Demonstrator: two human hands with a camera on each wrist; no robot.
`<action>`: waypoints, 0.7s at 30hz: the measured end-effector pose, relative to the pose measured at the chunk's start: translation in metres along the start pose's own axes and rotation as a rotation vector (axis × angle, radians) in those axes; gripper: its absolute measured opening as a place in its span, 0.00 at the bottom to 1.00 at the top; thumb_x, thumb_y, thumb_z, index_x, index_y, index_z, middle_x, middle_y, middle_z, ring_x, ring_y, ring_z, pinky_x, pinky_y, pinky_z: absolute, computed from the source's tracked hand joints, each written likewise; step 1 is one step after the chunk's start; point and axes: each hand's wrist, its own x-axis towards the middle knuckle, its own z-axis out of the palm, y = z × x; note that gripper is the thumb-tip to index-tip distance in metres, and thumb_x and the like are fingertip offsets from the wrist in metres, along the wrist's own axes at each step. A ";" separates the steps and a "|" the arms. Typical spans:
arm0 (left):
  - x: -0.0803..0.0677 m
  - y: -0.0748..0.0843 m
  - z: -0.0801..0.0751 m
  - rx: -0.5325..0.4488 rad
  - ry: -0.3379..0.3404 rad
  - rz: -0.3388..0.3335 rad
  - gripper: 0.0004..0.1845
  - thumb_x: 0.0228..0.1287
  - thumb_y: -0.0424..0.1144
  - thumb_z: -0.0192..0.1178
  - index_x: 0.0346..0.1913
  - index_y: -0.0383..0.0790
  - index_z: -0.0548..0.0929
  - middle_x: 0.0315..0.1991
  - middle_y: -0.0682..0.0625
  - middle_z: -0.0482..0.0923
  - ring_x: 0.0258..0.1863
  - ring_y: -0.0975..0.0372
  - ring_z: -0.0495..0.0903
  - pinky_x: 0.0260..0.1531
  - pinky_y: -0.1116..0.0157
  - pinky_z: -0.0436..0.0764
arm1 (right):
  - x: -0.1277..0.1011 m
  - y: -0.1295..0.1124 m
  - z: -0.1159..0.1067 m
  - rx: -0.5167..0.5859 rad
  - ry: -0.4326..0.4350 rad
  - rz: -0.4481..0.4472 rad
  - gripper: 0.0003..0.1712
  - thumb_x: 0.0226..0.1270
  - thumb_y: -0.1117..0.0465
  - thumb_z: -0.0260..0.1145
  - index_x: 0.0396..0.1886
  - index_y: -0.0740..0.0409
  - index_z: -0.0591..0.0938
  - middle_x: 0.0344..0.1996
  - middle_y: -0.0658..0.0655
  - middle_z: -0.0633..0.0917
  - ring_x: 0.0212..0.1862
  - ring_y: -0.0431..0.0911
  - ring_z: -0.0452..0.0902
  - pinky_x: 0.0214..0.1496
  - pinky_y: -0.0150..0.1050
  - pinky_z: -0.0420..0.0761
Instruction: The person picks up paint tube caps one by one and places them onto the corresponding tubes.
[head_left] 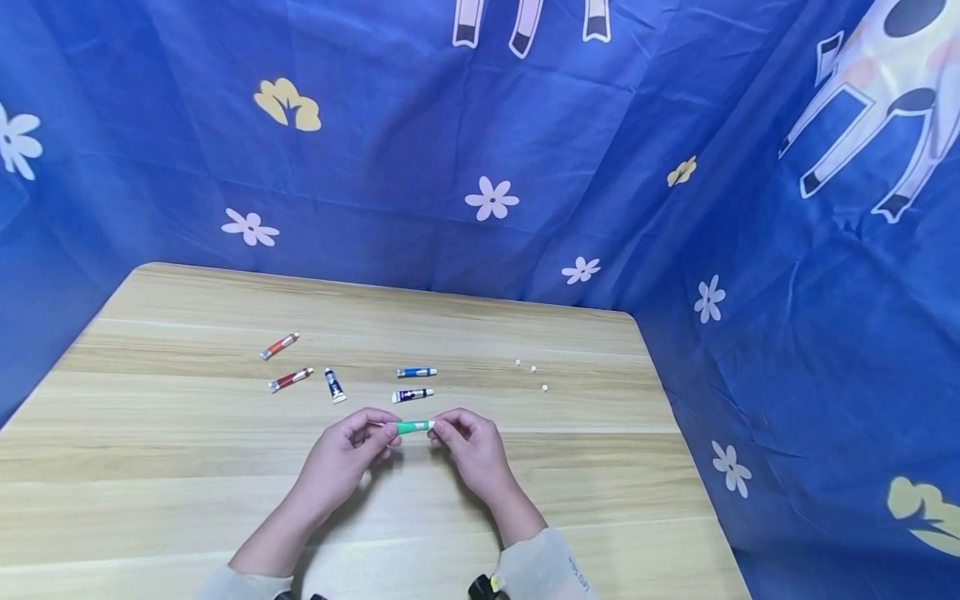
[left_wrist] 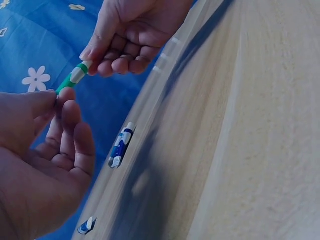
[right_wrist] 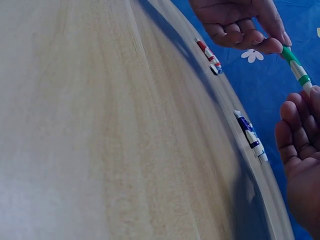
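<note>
A small green paint tube [head_left: 412,427] is stretched between the two hands, above the wooden table. My left hand [head_left: 347,454] pinches its tail end between thumb and forefinger, the other fingers loosely bent. At the white cap end, my right hand [head_left: 476,457] pinches with thumb and fingertips. Both wrist views show the green tube [left_wrist: 75,76] tilted, its label and green band uncovered between the hands. Just beyond the hands lie a purple paint tube [head_left: 412,395] and a blue paint tube [head_left: 416,372], side by side.
Left of these lie a dark blue tube [head_left: 335,386], a dark red tube [head_left: 291,380] and an orange-red tube [head_left: 279,346]. Small white pieces [head_left: 533,368] are scattered at the right. Behind the table [head_left: 600,467] hangs a blue patterned cloth [head_left: 390,167].
</note>
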 end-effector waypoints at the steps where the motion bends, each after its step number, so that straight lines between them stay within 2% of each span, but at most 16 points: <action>1: 0.000 -0.001 0.000 0.011 0.004 0.004 0.15 0.77 0.44 0.68 0.59 0.42 0.87 0.44 0.45 0.92 0.38 0.61 0.88 0.43 0.68 0.86 | 0.000 -0.001 0.000 0.011 -0.003 0.008 0.11 0.80 0.63 0.67 0.48 0.69 0.87 0.41 0.66 0.91 0.41 0.42 0.88 0.52 0.36 0.91; 3: 0.000 -0.002 0.001 0.036 0.010 0.020 0.15 0.76 0.45 0.69 0.59 0.44 0.88 0.44 0.46 0.93 0.38 0.63 0.88 0.43 0.69 0.85 | 0.000 0.000 0.001 0.032 -0.008 0.030 0.11 0.81 0.63 0.66 0.48 0.70 0.86 0.38 0.60 0.90 0.41 0.40 0.86 0.52 0.31 0.89; 7: -0.001 -0.003 0.002 0.054 0.011 0.063 0.15 0.74 0.46 0.71 0.58 0.44 0.90 0.43 0.46 0.94 0.37 0.64 0.88 0.43 0.69 0.86 | 0.000 0.002 0.002 0.053 -0.030 0.056 0.14 0.84 0.61 0.62 0.47 0.72 0.82 0.35 0.46 0.85 0.41 0.38 0.82 0.51 0.30 0.87; 8: -0.001 -0.002 0.002 0.054 0.011 0.069 0.15 0.74 0.45 0.71 0.57 0.43 0.90 0.43 0.45 0.94 0.37 0.64 0.89 0.43 0.68 0.86 | 0.001 0.003 0.002 0.051 -0.035 0.061 0.14 0.84 0.61 0.61 0.46 0.71 0.82 0.35 0.46 0.84 0.41 0.38 0.82 0.51 0.30 0.87; 14: 0.000 -0.002 0.003 0.064 0.018 0.084 0.13 0.74 0.42 0.71 0.56 0.41 0.90 0.41 0.45 0.94 0.38 0.60 0.91 0.43 0.70 0.87 | 0.000 0.005 0.003 0.016 -0.059 0.055 0.16 0.86 0.59 0.59 0.44 0.71 0.80 0.35 0.55 0.83 0.40 0.42 0.79 0.49 0.29 0.83; 21: -0.002 -0.002 0.002 0.192 0.021 0.148 0.13 0.72 0.42 0.72 0.54 0.44 0.90 0.39 0.52 0.94 0.35 0.66 0.89 0.41 0.71 0.83 | -0.001 0.007 0.002 -0.060 -0.069 0.046 0.17 0.87 0.57 0.58 0.42 0.68 0.81 0.39 0.72 0.83 0.40 0.42 0.78 0.48 0.29 0.81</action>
